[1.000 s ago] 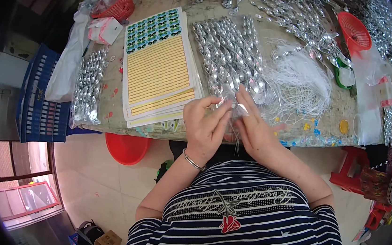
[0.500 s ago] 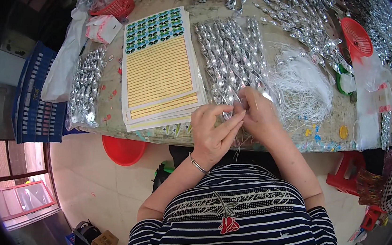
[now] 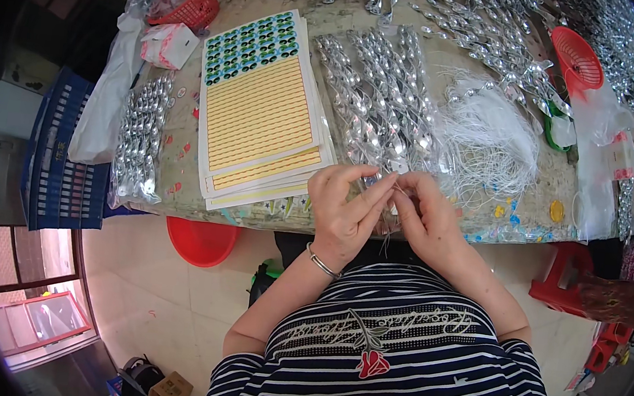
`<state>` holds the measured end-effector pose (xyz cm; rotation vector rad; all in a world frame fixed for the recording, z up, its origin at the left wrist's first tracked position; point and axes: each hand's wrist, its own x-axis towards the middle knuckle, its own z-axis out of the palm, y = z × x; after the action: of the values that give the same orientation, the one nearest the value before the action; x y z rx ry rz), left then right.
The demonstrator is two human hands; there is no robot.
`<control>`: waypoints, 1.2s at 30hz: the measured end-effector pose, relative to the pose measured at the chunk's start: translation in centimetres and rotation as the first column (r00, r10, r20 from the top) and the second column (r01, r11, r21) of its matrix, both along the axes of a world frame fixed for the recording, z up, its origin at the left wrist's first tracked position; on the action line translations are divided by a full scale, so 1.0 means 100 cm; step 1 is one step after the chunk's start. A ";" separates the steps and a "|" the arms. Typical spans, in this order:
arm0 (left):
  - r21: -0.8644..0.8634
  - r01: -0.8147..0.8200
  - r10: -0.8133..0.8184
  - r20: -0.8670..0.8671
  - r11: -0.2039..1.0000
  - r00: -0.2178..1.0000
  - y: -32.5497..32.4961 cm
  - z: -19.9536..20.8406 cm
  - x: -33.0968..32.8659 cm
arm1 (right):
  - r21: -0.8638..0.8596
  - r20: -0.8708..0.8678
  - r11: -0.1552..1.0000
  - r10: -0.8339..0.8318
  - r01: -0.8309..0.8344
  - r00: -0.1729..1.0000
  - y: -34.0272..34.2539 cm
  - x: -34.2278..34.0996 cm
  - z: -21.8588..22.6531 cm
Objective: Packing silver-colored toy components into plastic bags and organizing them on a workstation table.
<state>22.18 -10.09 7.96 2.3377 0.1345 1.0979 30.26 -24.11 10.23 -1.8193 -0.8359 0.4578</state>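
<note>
At the table's near edge my two hands meet fingertip to fingertip. My left hand (image 3: 346,214), with a metal bangle on its wrist, pinches a thin white string (image 3: 386,243) whose loose ends hang below the fingers. Thumb and forefinger of my right hand (image 3: 431,218) are closed on the same string. Just beyond them lie silver twisted spiral strips (image 3: 381,90) in rows, their near ends close to my fingers. A tangled heap of white strings (image 3: 490,138) rests to the right of the strips. Whether the string is tied to a strip is hidden by my fingers.
Left of the strips is a stack of printed sticker sheets (image 3: 259,120). Bagged silver spirals (image 3: 142,139) lie farther left. Red baskets (image 3: 577,58) (image 3: 190,6) stand on both sides, with more spirals heaped at the back right. A red basin (image 3: 202,242) sits below the table edge.
My right hand has drawn back toward me from the strips' near ends, and its fingers have turned to pinch the string beside the left fingertips. My left hand has barely moved.
</note>
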 end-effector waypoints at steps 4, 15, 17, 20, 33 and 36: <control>-0.009 -0.015 0.015 0.009 1.000 1.000 0.000 0.001 -0.001 | 0.044 0.026 0.999 0.020 -0.021 0.999 -0.003 -0.004 0.000; -0.046 0.006 -0.004 0.034 0.999 0.999 -0.005 -0.002 -0.001 | -0.152 0.317 0.987 0.106 -0.060 0.943 0.027 0.003 -0.016; -0.063 0.007 -0.005 0.039 0.998 0.999 -0.004 -0.004 -0.003 | -0.237 0.008 0.948 0.221 -0.213 0.975 0.038 0.010 -0.007; -0.077 0.033 -0.034 -0.015 0.996 0.999 -0.005 -0.004 -0.004 | -0.181 0.388 0.974 0.196 -0.134 0.901 0.030 0.006 -0.020; -0.074 0.034 -0.039 -0.061 0.997 0.997 -0.002 -0.012 -0.012 | -0.084 0.444 0.990 0.136 -0.110 0.886 -0.010 0.023 -0.033; -0.072 0.012 -0.017 -0.065 0.997 0.998 0.004 -0.013 -0.014 | -0.105 0.391 0.989 0.136 -0.103 0.910 0.002 0.026 -0.034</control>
<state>20.83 -9.72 6.65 2.3074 0.1780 0.9937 32.89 -23.86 6.80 -1.9780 -1.2275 0.1998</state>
